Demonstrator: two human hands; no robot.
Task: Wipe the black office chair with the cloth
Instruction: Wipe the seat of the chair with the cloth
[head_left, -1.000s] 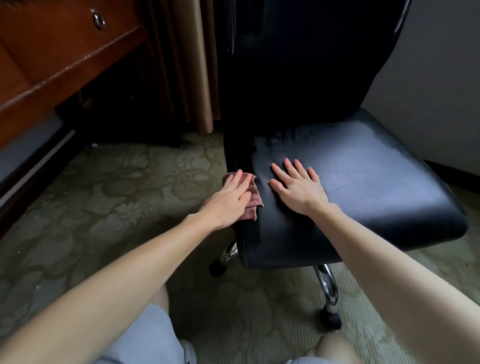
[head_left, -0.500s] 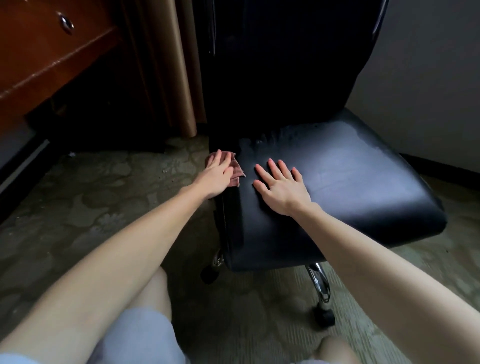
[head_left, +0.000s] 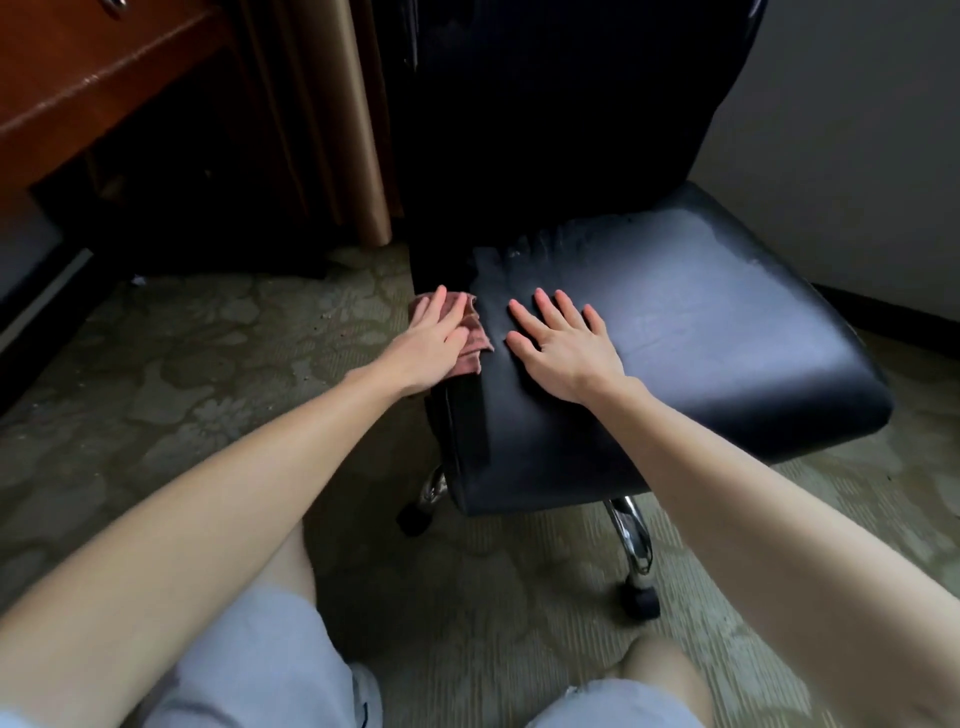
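Leather-look upholstery, smooth and faintly shiny, covers the black office chair (head_left: 675, 332), whose broad padded seat fills the centre and right of the frame; its long axis slants from the lower centre toward the upper right, the rounded front edge pointing to the right edge of the picture and the tall dark backrest rising at the top centre. Dull smears and pale specks mark the rear of the seat near the backrest. The small crumpled reddish-brown cloth (head_left: 475, 343) lies on the seat's left edge, just left of centre, folded over the rim where the side panel drops away. The left hand (head_left: 428, 345) presses flat on that cloth, fingers extended and close together, pointing toward the top of the frame, not curled around the fabric. The right hand (head_left: 563, 348) rests palm down on the bare seat just beside the cloth, fingers spread wide and gripping nothing. Under the seat, curved chrome legs (head_left: 631, 535) run down to black casters on the olive carpet with a pale floral pattern (head_left: 182, 364), which looks worn and littered with small crumbs. A glossy reddish wooden desk (head_left: 88, 78) occupies the upper left, with a beige curtain hanging in straight folds (head_left: 358, 130) beside it. Pale grey shorts (head_left: 260, 670) and bare knees sit along the bottom edge.
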